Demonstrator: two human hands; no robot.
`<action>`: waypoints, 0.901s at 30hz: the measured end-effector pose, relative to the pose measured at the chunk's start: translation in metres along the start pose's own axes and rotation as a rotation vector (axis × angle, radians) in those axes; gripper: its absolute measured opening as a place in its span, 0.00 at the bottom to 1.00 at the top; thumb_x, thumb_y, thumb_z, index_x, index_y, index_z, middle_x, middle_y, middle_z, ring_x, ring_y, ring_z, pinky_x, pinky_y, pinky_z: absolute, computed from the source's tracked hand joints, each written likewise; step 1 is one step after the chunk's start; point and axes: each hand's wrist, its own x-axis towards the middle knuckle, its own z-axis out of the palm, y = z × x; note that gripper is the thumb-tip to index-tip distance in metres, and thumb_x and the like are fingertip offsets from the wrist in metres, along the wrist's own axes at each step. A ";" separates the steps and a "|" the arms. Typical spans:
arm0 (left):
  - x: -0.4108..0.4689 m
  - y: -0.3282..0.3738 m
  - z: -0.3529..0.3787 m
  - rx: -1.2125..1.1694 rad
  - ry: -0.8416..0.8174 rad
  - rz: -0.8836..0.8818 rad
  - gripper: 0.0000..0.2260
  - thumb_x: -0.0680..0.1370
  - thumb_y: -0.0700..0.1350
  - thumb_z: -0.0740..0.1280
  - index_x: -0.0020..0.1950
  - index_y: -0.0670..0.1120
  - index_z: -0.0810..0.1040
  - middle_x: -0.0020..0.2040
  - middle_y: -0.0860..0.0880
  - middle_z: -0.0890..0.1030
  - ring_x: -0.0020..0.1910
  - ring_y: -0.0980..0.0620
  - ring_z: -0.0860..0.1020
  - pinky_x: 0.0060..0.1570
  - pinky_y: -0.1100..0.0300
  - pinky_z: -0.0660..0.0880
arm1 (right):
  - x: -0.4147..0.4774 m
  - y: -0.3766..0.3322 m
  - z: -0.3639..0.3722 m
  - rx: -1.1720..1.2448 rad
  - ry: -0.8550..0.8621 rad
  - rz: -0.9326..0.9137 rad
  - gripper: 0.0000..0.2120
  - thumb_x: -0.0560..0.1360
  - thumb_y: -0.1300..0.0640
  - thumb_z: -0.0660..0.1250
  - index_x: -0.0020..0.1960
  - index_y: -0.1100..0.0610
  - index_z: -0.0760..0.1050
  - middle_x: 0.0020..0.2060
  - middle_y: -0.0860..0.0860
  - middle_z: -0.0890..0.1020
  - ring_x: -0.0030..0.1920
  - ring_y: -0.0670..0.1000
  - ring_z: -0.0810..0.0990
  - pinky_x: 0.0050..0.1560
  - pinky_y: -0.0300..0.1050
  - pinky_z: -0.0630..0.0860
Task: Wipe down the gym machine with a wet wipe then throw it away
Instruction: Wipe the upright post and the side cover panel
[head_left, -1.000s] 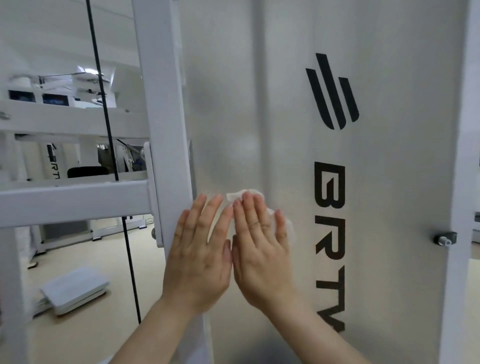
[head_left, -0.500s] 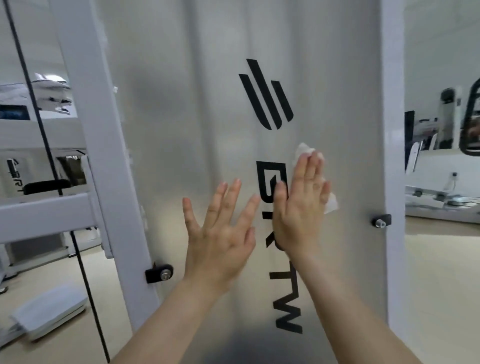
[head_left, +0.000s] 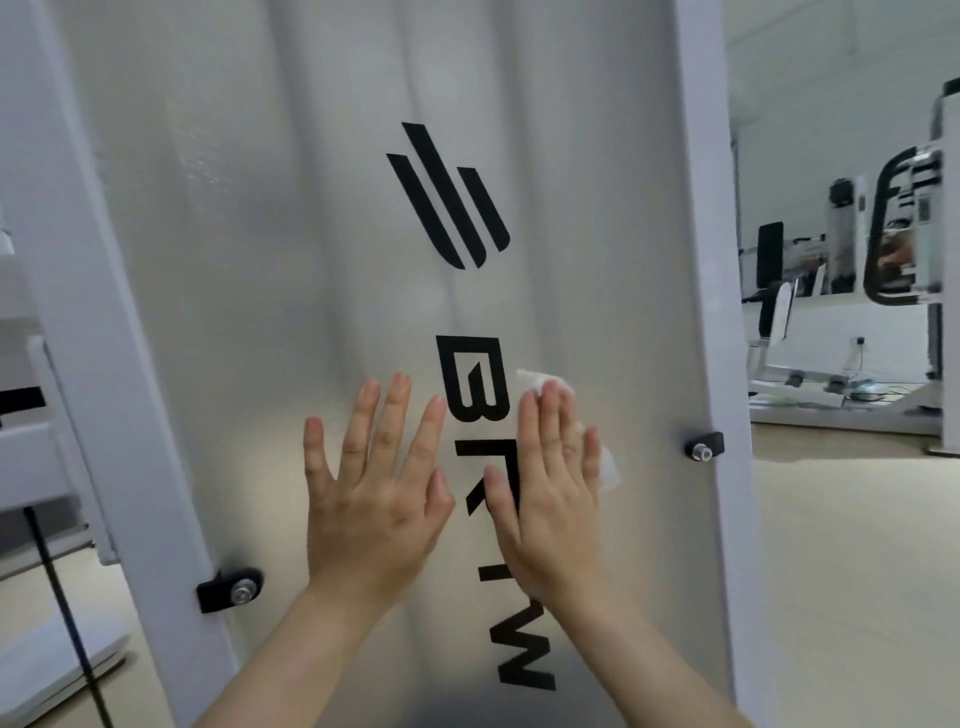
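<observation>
Far left: a thin black cable (head_left: 61, 608) runs down in front of a flat white platform (head_left: 57, 670) lying on the beige floor (head_left: 857, 571).

Next, the left upright (head_left: 104, 364) of the gym machine (head_left: 597, 156), painted white. Low on it sits a black bracket (head_left: 231, 590) with a silver bolt head, right where the upright meets the panel (head_left: 270, 234).

The panel is pale grey and matt with faint vertical ripples. It spans the gap between the two uprights.

Left hand (head_left: 371, 499): raised in front of the panel, back to the camera. Its fingers are straight and spread apart, and it holds nothing. Whether the palm touches the panel cannot be told.

High on the panel is a black logo (head_left: 447, 197) of three slanted bars. Black lettering (head_left: 470, 379) runs down below it, and the right hand covers the middle letters.

Right hand (head_left: 550, 499): just beside the left, thumbs near but apart. Its fingers are straight and close together, laid flat on the wet wipe (head_left: 609, 470) and pressing it against the panel.

The wet wipe is white and crumpled, caught between palm and panel at the right side of the lettering. Its edges show above the fingertips and beyond the little finger.

A second bracket (head_left: 704, 448), black with a bolt, sits on the right upright (head_left: 706, 208). It is near the wipe but not touching it.

Far right, across the room: other gym equipment (head_left: 904, 234), white with black pads, too blurred for detail.
</observation>
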 end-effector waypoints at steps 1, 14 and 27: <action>0.001 -0.001 -0.001 -0.008 0.000 0.002 0.24 0.78 0.50 0.59 0.75 0.49 0.68 0.76 0.44 0.63 0.76 0.44 0.60 0.71 0.34 0.54 | -0.002 0.015 -0.003 -0.054 -0.009 -0.129 0.29 0.83 0.44 0.45 0.79 0.57 0.49 0.79 0.54 0.52 0.79 0.51 0.49 0.76 0.56 0.48; -0.073 -0.114 -0.069 -0.122 -0.199 -0.306 0.32 0.74 0.58 0.63 0.75 0.47 0.62 0.79 0.42 0.55 0.77 0.40 0.53 0.68 0.33 0.56 | -0.030 -0.109 0.032 -0.011 -0.154 -0.555 0.25 0.83 0.47 0.50 0.77 0.55 0.60 0.78 0.51 0.58 0.78 0.49 0.54 0.74 0.55 0.58; -0.131 -0.114 -0.056 -1.012 -0.276 -1.128 0.13 0.76 0.47 0.68 0.60 0.55 0.76 0.48 0.60 0.82 0.48 0.62 0.79 0.45 0.67 0.73 | -0.006 -0.201 0.050 -0.061 -0.349 -0.952 0.26 0.83 0.45 0.49 0.74 0.57 0.67 0.76 0.50 0.63 0.78 0.49 0.51 0.77 0.58 0.49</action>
